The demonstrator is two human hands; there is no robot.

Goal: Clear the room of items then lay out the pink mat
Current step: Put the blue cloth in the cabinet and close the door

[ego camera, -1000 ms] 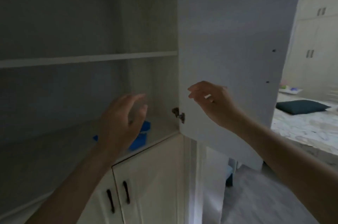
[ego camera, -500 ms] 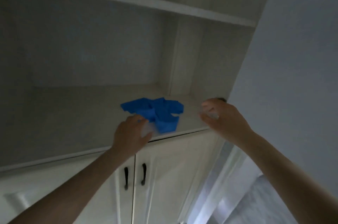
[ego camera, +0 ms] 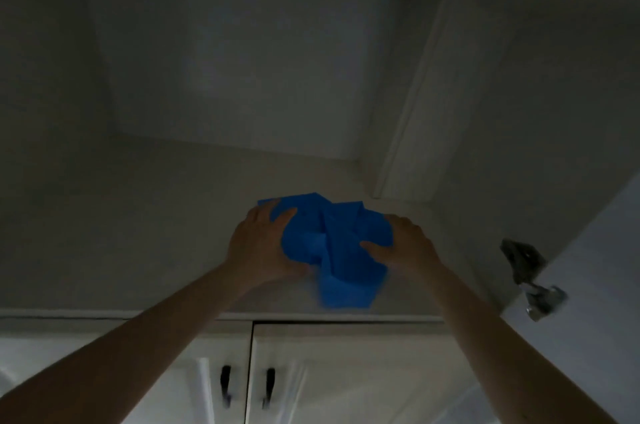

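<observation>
Head view: blue bundle [ego camera: 332, 243] on a cupboard shelf [ego camera: 138, 233] is gripped by left hand [ego camera: 261, 243] and right hand [ego camera: 405, 243]; both sides should be lifted evenly.

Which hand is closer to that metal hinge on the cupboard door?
Right. The right hand grips the blue thing just left of the hinge; the left hand holds its far side.

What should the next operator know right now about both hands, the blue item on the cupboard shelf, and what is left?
Left hand and right hand grip the blue item from either side.
It lies on the open cupboard's shelf, near the front edge, above the closed lower doors.
Done: item in the cupboard, held at both sides.
Left: let go, close the door; the pink mat is not in view, so laying it out is likely pending.
</observation>
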